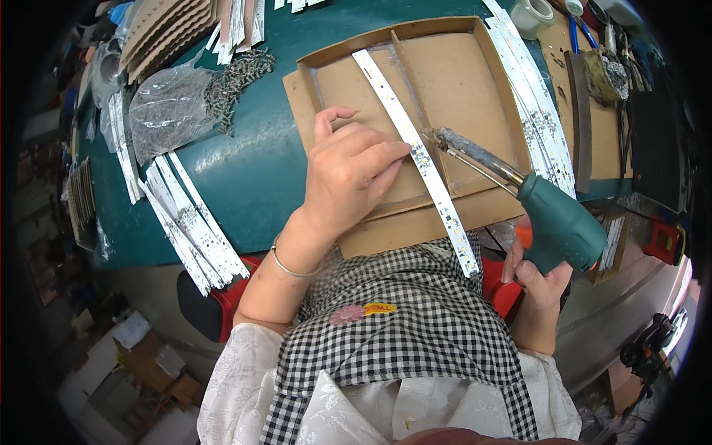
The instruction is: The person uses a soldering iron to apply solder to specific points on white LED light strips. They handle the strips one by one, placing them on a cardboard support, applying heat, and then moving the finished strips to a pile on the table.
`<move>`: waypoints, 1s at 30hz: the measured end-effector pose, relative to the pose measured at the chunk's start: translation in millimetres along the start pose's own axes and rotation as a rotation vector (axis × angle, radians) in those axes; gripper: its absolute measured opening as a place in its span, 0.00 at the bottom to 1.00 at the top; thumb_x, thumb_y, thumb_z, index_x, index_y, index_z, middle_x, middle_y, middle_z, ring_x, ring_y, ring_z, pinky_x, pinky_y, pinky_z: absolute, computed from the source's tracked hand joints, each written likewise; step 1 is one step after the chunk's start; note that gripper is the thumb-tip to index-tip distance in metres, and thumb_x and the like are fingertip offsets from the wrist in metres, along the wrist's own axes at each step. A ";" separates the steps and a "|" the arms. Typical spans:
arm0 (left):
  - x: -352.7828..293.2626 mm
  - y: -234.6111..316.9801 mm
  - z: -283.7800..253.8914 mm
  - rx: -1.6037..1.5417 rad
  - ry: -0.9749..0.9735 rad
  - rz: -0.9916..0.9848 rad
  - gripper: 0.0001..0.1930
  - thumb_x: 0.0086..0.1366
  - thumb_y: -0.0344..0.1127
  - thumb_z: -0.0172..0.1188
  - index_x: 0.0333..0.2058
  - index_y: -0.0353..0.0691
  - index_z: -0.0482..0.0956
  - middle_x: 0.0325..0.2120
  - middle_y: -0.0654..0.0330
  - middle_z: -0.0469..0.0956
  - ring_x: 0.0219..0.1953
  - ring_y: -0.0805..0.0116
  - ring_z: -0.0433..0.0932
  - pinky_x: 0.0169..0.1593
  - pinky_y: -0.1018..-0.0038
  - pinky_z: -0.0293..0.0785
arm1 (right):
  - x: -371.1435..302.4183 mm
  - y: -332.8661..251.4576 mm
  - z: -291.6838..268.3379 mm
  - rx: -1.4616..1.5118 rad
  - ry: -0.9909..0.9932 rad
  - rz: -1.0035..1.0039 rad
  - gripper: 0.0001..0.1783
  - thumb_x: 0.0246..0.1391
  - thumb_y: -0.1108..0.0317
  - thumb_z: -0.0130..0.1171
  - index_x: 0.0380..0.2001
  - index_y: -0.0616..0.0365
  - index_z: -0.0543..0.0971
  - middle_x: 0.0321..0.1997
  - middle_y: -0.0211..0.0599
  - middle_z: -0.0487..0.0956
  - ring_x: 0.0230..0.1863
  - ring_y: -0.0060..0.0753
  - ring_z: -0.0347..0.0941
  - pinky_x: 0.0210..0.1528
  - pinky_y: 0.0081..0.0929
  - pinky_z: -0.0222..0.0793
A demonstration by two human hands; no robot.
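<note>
A long white LED circuit strip (387,96) lies slantwise across a shallow divided cardboard tray (463,78), its near end over my checked apron. My left hand (347,167) is closed in a pinch, thumb and finger meeting at the strip's left edge near the middle. Whatever is between those fingertips is too small to make out. In my right hand (540,285) is a green soldering gun (565,226), gripped by its handle with a finger near the orange trigger. Its tip and thin feed tube point left, close to the strip and the left fingertips.
More LED strips are stacked at the tray's right (545,122) and in a fanned pile (185,222) at left. Small metal parts (241,78) spill beside a clear plastic bag (170,107). Corrugated cardboard sheets (167,33), a white tub (530,16) and blue-handled pliers (575,33) stand farther back.
</note>
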State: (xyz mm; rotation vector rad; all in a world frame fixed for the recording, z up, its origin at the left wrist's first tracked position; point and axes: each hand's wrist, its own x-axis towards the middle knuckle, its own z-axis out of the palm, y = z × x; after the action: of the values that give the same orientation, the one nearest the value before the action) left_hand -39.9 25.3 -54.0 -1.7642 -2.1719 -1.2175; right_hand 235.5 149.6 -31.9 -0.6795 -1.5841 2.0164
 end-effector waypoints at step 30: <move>-1.0 -2.6 -0.3 -0.047 -0.031 -0.051 0.06 0.46 0.25 0.71 0.22 0.40 0.82 0.21 0.66 0.81 0.21 0.72 0.77 0.50 0.63 0.71 | 0.8 0.3 -7.7 -0.005 -0.069 0.029 0.31 0.50 0.76 0.67 0.56 0.70 0.66 0.46 0.49 0.75 0.33 0.29 0.73 0.31 0.23 0.73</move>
State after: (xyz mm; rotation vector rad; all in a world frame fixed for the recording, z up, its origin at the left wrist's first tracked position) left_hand -41.8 24.3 -55.6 -1.7672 -2.2360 -1.2713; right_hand 239.9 155.7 -33.8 -0.6445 -1.6283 2.0785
